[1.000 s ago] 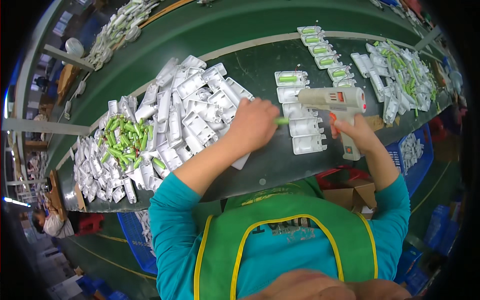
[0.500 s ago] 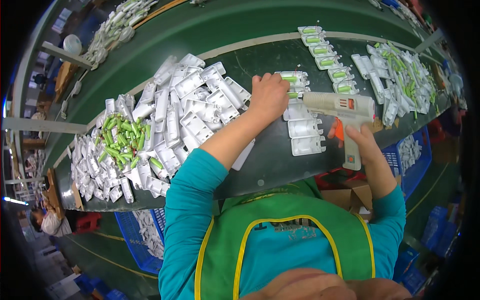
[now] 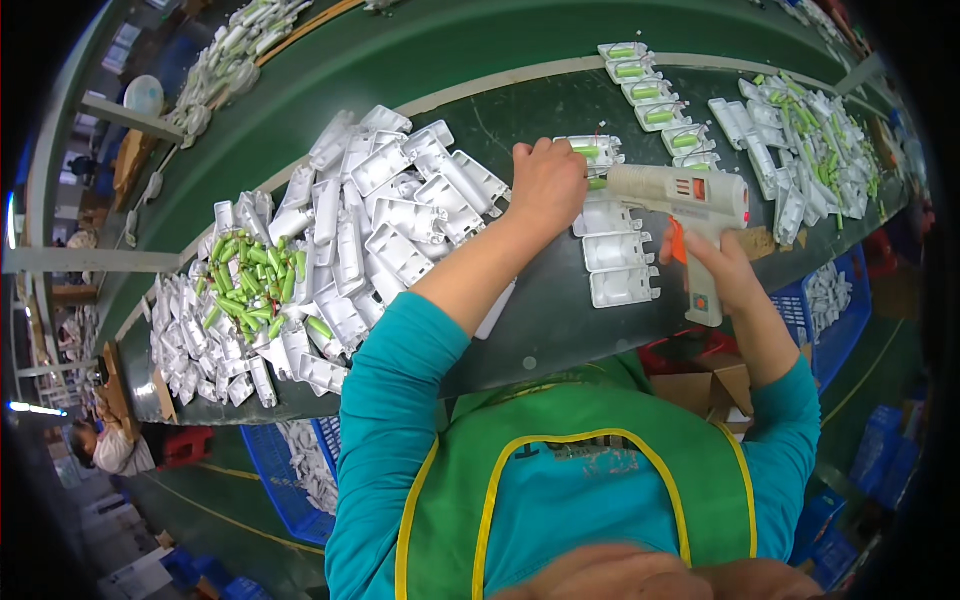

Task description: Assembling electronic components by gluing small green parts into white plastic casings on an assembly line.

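Glue gun (image 3: 678,188) gripped in right hand (image 3: 724,268); left hand (image 3: 550,187) by green cell (image 3: 597,184), grip unclear

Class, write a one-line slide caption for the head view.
Right hand gripping a glue gun, left hand at a row of white casings on a dark green table.

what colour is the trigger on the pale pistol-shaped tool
The small trigger is bright orange, as the head view, the only one here, shows.
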Available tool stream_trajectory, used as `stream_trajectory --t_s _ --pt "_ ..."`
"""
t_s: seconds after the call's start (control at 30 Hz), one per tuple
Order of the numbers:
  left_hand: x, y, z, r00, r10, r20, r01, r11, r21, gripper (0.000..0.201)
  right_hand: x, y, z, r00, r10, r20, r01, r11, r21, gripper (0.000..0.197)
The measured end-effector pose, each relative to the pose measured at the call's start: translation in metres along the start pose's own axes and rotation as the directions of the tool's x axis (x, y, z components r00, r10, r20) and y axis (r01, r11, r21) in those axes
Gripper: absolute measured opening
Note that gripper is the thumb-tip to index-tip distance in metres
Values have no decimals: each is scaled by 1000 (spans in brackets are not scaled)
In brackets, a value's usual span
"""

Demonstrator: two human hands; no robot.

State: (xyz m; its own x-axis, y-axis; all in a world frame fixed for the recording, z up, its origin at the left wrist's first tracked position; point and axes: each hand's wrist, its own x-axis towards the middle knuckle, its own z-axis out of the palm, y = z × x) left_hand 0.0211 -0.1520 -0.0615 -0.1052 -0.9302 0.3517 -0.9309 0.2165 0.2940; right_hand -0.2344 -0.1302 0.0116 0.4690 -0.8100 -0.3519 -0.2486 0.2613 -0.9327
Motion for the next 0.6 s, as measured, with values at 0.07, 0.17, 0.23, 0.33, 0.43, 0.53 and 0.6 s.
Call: stream_trajectory --t_s 0.07,0.17,0.23,0.33,0.43,0.53,0.6 --pt "0 0 0 1000 -3 5 3 1000 7 4 -2 -3 -1 1000 -5 12 5 1000 -17 41" --pt "0 0 0 1000 8 -4 -8 1000 5 4 -9 -4 0 999 32 -18 -32 999 -4 41" --pt "0 -1 0 1000 18 -16 -18 1000 -1 3 -11 -2 0 1000 19 -3 -19 1000 -12 40" --pt "-1 -4 -2 1000 28 -8 -29 999 -17 7 -11 2 0 1000 13 8 -13 1000 -18 38" --pt "-9 -8 -16 995 1 -97 -7 999 -53 17 -6 6 -1 999 47 16 -48 998 52 37" --pt "-20 -14 -60 998 31 -53 -33 999 -39 25 -11 14 -8 993 -99 72 85 981 173 49" --pt "-38 -25 -96 997 13 -78 -17 999 -52 21 -16 25 -18 989 -136 50 118 957 266 54"
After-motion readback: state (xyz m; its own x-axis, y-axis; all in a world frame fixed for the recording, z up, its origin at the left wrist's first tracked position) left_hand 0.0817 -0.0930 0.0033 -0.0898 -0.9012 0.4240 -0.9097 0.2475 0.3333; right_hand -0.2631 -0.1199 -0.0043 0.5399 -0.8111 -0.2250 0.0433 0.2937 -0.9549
